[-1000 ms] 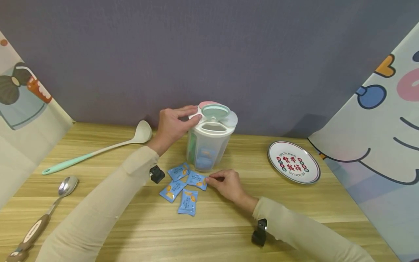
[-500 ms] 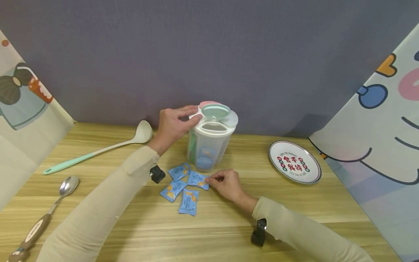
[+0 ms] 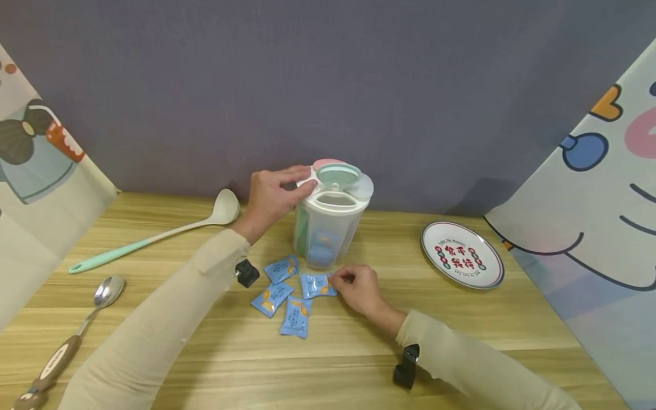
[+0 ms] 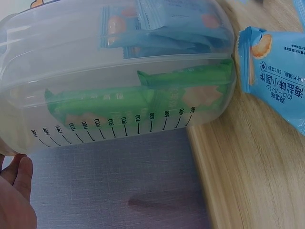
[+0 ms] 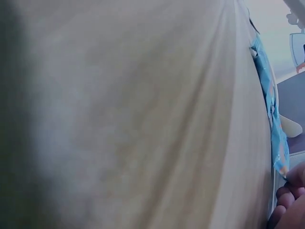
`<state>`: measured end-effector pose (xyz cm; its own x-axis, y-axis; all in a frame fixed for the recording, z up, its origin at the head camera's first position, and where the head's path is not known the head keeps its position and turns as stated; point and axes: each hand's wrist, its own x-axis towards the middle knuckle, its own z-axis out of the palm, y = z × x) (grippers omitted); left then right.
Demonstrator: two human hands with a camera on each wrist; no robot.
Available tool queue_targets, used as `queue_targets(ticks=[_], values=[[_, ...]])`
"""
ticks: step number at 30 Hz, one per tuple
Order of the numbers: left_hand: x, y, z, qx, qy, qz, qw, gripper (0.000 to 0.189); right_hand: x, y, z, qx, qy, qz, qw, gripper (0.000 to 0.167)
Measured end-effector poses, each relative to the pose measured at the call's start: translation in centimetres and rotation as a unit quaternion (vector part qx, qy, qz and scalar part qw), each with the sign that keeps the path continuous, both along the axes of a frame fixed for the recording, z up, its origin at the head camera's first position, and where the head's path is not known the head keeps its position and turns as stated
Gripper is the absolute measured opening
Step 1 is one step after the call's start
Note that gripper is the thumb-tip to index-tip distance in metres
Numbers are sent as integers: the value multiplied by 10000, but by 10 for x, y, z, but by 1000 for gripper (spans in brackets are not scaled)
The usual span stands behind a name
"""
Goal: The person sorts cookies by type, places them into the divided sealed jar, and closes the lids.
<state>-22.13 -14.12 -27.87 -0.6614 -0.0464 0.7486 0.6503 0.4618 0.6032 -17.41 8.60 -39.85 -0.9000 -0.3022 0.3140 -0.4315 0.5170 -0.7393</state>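
A clear plastic food storage container [image 3: 333,233] with a white lid and coloured flaps stands upright at the back of the table. Its green flap is raised beside an oval opening. My left hand [image 3: 274,196] holds the left edge of the lid, thumb in front. In the left wrist view, blue packets [image 4: 181,28] and green packets [image 4: 138,102] lie in separate compartments. My right hand [image 3: 361,290] pinches the right end of a blue snack packet [image 3: 315,286] on the table. Several more blue packets [image 3: 271,299] lie left of it.
A ladle [image 3: 222,208] with a mint handle and a metal spoon [image 3: 106,291] with a brown handle lie at the left. On the right is a white plate [image 3: 461,255] with red lettering. A grey panel [image 3: 328,85] closes off the back.
My right hand has drawn the pinched blue packet slightly right, away from the neighbouring packets, and it has turned a little. The left hand stays on the lid.
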Motion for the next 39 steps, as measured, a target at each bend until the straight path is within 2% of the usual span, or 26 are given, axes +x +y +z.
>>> queue_targets(ticks=[7, 16, 22, 26, 30, 33, 36, 39], values=[[0, 2, 0, 23, -96, -34, 9999, 27, 3, 6, 1, -199, 61, 40, 9998, 8], [2, 2, 1, 32, -103, -40, 9999, 27, 5, 14, 7, -372, 552, 178, 9976, 6], [1, 1, 0, -5, -59, 12, 10000, 26, 7, 18, 13, -508, 958, 432, 9932, 6], [0, 1, 0, -32, 53, 49, 10000, 26, 5, 22, 15, -610, 1417, 657, 9858, 6], [-1, 1, 0, -17, 83, 49, 10000, 26, 14, 19, 36, -739, 1938, 922, 9739, 8], [0, 1, 0, -30, 86, 58, 9999, 26, 14, 18, 46, -827, 2303, 1080, 9635, 13], [2, 2, 1, -23, 70, 59, 10000, 25, 4, 22, 43, -927, 2591, 1146, 9545, 19], [2, 2, 1, -25, 75, 73, 9999, 25, -2, 25, 47, -1024, 2635, 1145, 9523, 21]])
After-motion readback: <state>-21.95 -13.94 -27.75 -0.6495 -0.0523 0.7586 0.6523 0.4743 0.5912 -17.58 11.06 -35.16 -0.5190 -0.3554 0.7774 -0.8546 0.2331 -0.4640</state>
